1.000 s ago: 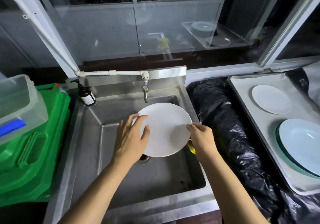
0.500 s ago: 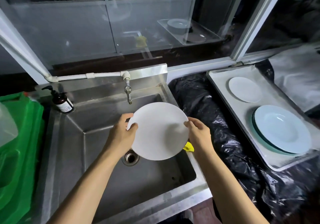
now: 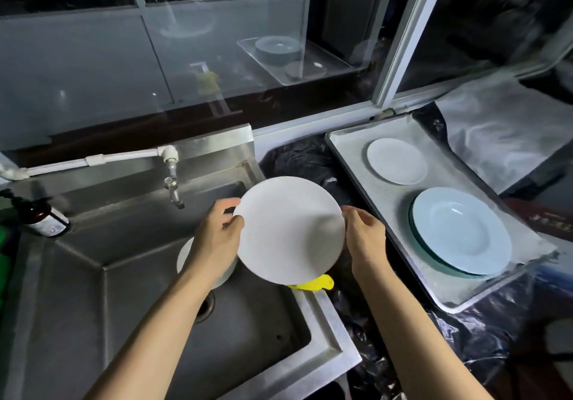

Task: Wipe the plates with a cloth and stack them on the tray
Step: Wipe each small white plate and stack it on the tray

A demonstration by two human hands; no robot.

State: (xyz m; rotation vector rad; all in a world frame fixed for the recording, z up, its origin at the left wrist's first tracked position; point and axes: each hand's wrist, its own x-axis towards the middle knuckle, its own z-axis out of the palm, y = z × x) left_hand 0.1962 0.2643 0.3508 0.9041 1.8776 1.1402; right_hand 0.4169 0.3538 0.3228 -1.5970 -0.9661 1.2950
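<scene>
Ok, left fingers (image 3: pixel 228 207) curl behind the plate (image 3: pixel 290 229) at its left rim, thumb on the face, so our left hand (image 3: pixel 217 240) pinches it. Right fingers (image 3: pixel 356 213) curl round the right rim, and our right hand (image 3: pixel 367 240) grips that side. Both hands are on the plate.

We hold the plate in the air, white, tilted, face toward us. It sits over the right edge of the sink (image 3: pixel 124 306), between basin and tray (image 3: pixel 350 179).

A yellow cloth (image 3: pixel 313 285) peeks out under the plate's lower edge, over the sink rim. We cannot tell whether either hand holds it.

A second plate (image 3: pixel 185 255) lies in the basin, mostly hidden under our left wrist, near the drain (image 3: pixel 207 306).

The tray is right of the sink and holds a small plate (image 3: pixel 397 165) at the far end. At the near end a blue plate (image 3: pixel 462 232) is stacked on at least one other, whose greenish edge shows below it. The two piles are apart.

Black plastic (image 3: pixel 297 158) covers the counter between sink and tray and under the tray.

The tap (image 3: pixel 172 184) hangs off a white pipe at the back of the sink, left of the plate. A dark pump bottle (image 3: pixel 43 218) stands on the sink's far left corner.
</scene>
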